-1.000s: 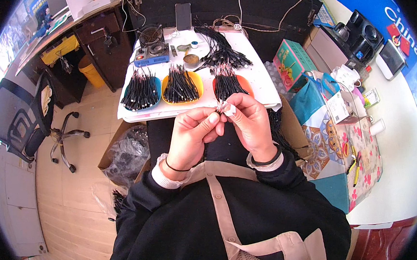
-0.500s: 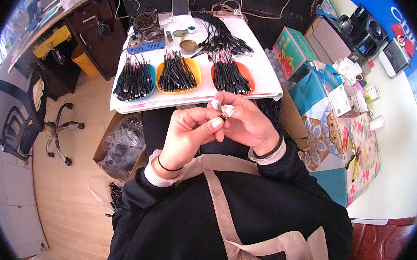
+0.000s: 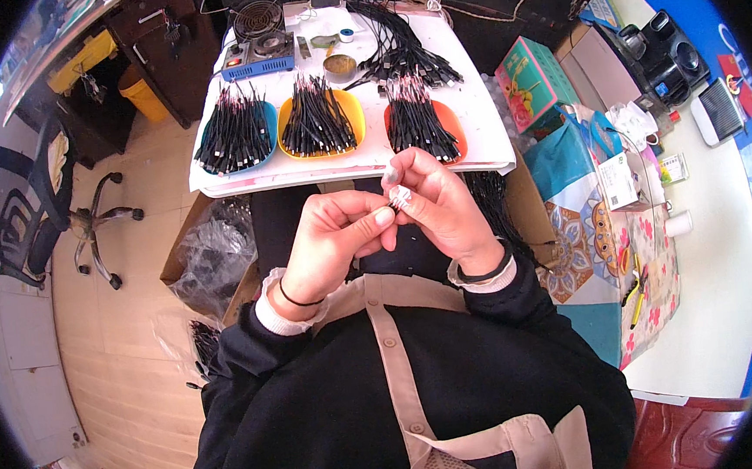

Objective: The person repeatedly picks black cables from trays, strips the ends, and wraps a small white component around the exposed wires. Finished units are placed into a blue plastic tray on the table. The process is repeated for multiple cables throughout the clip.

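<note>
My left hand (image 3: 332, 233) and my right hand (image 3: 449, 212) meet in front of my body, just off the near edge of the white table. Thumb and forefinger of the left pinch a small bundle of thin dark wires (image 3: 395, 206), mostly covered by the fingers. The right hand's fingers close on the same bundle from the other side, its forefinger raised above. Something white and crumpled (image 3: 400, 196) sits at my right thumb tip, perhaps a wrapping. A greyish-white patch covers the right forefinger's tip.
Black cables fill a blue bowl (image 3: 272, 130), a yellow bowl (image 3: 357, 114) and an orange bowl (image 3: 459, 141). Behind them are a small blue hot plate (image 3: 258, 66), a round metal tin (image 3: 340, 68) and loose black cables (image 3: 398, 46). Yellow-handled pliers (image 3: 638, 299) lie right.
My view has shifted slightly, so the table sits a little higher. Both hands stay together at the wires, and the right forefinger has lifted a little from the thumb.
</note>
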{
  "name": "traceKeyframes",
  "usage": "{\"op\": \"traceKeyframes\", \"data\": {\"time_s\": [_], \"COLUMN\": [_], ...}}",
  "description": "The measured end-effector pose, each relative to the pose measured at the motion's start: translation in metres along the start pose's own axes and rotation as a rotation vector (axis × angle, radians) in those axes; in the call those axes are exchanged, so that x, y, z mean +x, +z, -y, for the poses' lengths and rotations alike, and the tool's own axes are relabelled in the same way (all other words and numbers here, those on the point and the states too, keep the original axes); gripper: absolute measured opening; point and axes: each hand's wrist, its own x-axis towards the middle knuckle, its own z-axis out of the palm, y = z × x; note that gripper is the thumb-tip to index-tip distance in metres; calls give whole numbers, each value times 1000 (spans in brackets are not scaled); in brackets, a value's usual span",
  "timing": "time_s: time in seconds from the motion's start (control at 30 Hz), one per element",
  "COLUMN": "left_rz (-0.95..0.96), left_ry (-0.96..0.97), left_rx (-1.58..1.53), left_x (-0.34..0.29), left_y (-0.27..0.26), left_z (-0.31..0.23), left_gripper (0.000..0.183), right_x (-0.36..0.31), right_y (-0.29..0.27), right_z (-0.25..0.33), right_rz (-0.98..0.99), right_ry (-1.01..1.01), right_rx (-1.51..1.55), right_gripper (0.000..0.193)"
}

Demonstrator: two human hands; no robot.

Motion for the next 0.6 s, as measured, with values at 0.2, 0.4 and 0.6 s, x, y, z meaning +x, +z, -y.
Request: {"op": "traceKeyframes", "data": {"time_s": [0.2, 0.4, 0.6], "left_rz": [-65, -84, -85], "left_ry": [-16, 21, -37], "left_rx": [114, 323, 92], "left_x": [-6, -10, -10], "left_y": [-6, -3, -8], "left_z": [-2, -3, -1], "left_gripper": [13, 13, 14], "right_x": [3, -2, 0], "right_y": [-7, 6, -9], "right_z": [12, 15, 12], "right_rz": [-12, -32, -300], "right_ry": [-130, -442, -401], "right_rx": [-469, -1212, -1042], "right_gripper": [22, 28, 24]}}
